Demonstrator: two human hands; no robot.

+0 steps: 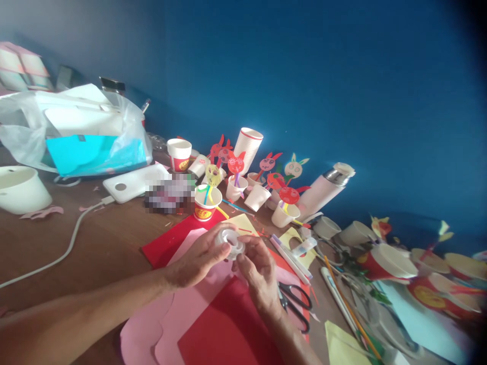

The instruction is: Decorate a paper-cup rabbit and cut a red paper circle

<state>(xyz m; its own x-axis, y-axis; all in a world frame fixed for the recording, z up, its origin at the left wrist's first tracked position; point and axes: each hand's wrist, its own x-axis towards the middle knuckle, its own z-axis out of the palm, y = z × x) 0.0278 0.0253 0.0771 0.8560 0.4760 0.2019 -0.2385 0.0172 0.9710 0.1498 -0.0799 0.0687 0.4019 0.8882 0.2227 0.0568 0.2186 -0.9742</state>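
Observation:
My left hand (198,258) holds a clear roll of tape (231,242) above the red and pink paper sheets (224,329). Its fingers wrap the roll from the left. My right hand (258,271) comes in from the right, thumb and fingers pinched at the roll's lower edge. Whether it grips the tape's loose end is too small to tell. Both forearms reach in from the bottom edge.
Black scissors (294,301) lie just right of my right hand. Paper cups with bunny faces on straws (236,177) stand behind, beside a white flask (323,190). Pens, more cups and paper scraps crowd the right. A white cable (72,241), a bowl (21,190) and a plastic bag (76,132) sit left.

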